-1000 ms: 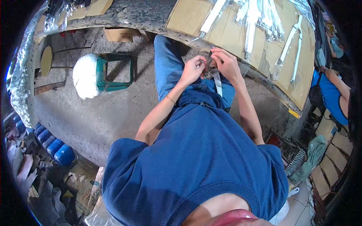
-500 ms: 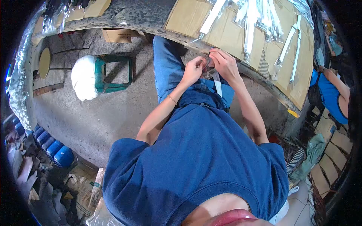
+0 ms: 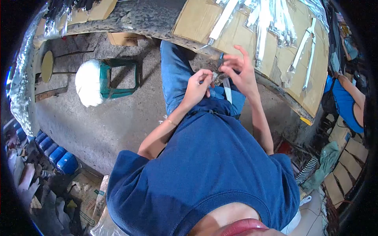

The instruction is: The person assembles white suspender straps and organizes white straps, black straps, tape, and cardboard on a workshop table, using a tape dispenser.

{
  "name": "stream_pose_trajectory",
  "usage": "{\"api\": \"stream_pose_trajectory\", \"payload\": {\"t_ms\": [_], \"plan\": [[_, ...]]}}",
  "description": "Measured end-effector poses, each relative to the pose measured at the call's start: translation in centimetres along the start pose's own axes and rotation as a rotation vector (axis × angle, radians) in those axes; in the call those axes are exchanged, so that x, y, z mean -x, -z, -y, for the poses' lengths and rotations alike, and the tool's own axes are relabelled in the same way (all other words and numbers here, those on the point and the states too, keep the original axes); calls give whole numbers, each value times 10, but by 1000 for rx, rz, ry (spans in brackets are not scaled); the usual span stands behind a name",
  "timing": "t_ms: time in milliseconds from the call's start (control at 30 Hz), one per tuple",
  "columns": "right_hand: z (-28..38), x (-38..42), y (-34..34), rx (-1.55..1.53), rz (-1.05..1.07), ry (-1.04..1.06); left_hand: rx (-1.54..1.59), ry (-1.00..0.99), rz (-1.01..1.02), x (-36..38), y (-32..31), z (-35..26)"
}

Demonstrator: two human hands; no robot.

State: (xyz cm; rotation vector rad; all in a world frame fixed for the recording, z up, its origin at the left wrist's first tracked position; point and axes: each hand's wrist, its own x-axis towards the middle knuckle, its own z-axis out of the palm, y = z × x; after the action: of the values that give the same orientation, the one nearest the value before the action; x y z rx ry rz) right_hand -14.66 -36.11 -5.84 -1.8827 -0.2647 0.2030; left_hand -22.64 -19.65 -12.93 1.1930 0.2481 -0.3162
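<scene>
My left hand (image 3: pixel 199 86) is closed in a pinch over my lap, with a small piece of clear plastic (image 3: pixel 215 75) at its fingertips. A white strap (image 3: pixel 227 91) hangs below and between my hands. To its right, my right hand (image 3: pixel 242 74) has its index finger raised and its thumb and another finger drawn towards a small dark object (image 3: pixel 220 61); its kind is too small to tell. On the cardboard (image 3: pixel 236 39) just beyond lie several white straps (image 3: pixel 262 39) in clear plastic sleeves.
The dark table edge (image 3: pixel 271 84) runs close in front of my hands. A green stool (image 3: pixel 118 92) with a white bundle (image 3: pixel 88 82) stands to the left. Blue containers (image 3: pixel 65 161) line the lower left. A person in blue (image 3: pixel 342 102) is at the right.
My hands have moved apart and slightly down. My right index finger has lifted and its fingers have spread, while my left hand has stayed in a pinch.
</scene>
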Motion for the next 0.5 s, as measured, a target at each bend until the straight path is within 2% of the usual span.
{"api": "stream_pose_trajectory", "payload": {"t_ms": [100, 233, 367, 433, 467, 500], "plan": [[34, 11, -9, -4, 79, -54, 35, -34, -5, 9, -8, -34], [58, 4, -15, -34, 50, -146, 191, -133, 8, 7, -15, -63], [61, -9, -19, 34, 0, -82, -9, -145, 19, 3, -11, -84], [55, -16, -27, -2, -83, 91, -184, -126, -53, 3, -12, -100], [53, -21, -30, -5, -87, 107, -190, -141, -52, -1, -10, -110], [52, -25, -35, -50, -162, 171, -367, -218, -142, -4, -6, -120]]}}
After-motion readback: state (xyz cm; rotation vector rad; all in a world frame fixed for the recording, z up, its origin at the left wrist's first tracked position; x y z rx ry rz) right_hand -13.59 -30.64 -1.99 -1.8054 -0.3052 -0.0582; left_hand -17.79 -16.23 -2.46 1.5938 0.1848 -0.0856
